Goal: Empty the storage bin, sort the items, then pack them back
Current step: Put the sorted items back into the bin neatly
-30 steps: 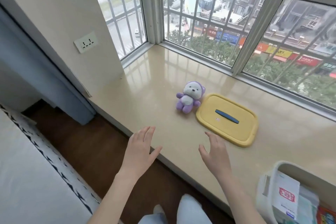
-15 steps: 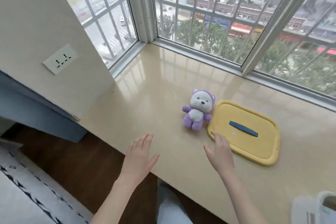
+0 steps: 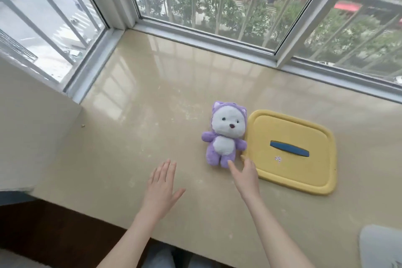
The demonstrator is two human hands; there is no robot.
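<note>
The right hand, fingers spread and holding nothing, hovers at the plush bear's feet; the left hand is likewise loose and empty. The bear lies mid-worktop, touching the yellow lid. The bin peeks in at the near right edge. A careless sweep could nudge the bear off its spot or shift the lid.

The toy is purple with a white face and belly; the lid is yellow with a blue handle; the table is glossy beige.
</note>
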